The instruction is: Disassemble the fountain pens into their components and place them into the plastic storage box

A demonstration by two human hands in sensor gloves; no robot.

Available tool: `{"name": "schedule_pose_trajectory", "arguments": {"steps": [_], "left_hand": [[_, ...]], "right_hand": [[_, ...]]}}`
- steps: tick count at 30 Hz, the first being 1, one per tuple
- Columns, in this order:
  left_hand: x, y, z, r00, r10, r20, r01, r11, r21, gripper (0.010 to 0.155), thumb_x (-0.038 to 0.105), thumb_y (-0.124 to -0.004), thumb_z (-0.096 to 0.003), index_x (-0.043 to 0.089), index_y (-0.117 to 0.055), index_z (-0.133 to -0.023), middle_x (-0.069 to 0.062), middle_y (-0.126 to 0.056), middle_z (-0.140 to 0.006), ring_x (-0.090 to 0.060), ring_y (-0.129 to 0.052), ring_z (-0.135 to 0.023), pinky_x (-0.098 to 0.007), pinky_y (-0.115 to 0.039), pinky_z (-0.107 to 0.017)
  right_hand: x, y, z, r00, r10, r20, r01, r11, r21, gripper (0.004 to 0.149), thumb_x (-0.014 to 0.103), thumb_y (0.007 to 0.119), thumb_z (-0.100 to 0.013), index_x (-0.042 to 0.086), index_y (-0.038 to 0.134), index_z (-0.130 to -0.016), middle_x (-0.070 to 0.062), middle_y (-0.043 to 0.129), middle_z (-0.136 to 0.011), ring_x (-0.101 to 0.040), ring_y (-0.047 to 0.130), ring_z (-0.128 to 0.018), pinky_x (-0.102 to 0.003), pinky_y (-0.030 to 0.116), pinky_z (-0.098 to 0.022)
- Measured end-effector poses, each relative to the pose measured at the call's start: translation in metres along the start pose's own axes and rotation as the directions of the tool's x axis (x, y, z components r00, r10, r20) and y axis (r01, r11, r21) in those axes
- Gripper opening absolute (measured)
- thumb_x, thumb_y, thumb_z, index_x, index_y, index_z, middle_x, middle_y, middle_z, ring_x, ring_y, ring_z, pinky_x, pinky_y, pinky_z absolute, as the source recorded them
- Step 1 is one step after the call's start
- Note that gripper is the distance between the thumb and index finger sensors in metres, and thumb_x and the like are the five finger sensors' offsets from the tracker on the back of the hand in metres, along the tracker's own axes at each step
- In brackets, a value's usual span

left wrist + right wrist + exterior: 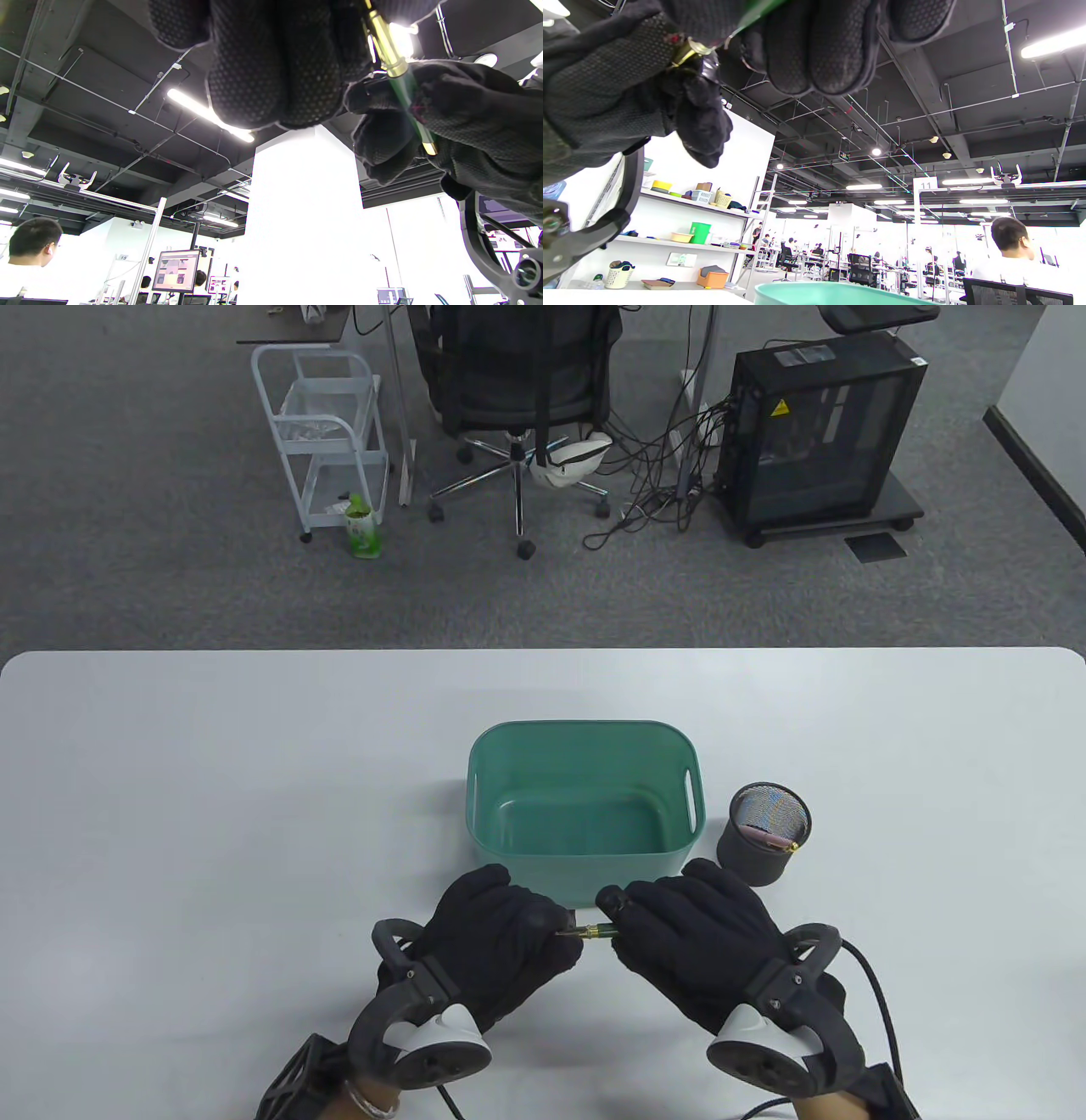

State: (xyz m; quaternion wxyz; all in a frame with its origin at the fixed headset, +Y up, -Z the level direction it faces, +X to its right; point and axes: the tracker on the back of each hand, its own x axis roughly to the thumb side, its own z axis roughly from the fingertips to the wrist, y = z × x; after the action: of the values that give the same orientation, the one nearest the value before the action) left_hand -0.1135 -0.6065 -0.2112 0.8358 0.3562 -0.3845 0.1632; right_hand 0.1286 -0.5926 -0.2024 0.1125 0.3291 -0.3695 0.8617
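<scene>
Gripping opposite ends of a green fountain pen (591, 933), the left hand (501, 946) and right hand (700, 946) hold it level just above the counter (212, 814), directly in front of the green storage box (584, 802). Both hands have fingers curled tight round the pen, a hold that suits twisting or pulling its sections apart. Working this near the box should keep any freed part a short drop away. A mesh pen cup (768, 833) stands beside the box's right wall.
</scene>
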Motion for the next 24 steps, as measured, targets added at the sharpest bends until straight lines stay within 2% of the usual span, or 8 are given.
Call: {"name": "schedule_pose_trajectory", "arguments": {"steps": [24], "left_hand": [[-0.012,0.009,0.0,0.997,0.05,-0.051,-0.049,0.999,0.024,0.048,0.051,-0.058,-0.0663,0.015,-0.087,-0.081,-0.002,-0.104,-0.07,-0.021,-0.102,-0.06,-0.049,-0.069,-0.072]], "right_hand": [[-0.013,-0.009,0.001,0.998,0.037,-0.047,-0.039,0.999,-0.037,0.045,0.049,0.073,-0.054,0.034,0.083,-0.095,0.009,0.089,-0.089,-0.012,0.091,-0.077,-0.045,0.067,-0.072]]}}
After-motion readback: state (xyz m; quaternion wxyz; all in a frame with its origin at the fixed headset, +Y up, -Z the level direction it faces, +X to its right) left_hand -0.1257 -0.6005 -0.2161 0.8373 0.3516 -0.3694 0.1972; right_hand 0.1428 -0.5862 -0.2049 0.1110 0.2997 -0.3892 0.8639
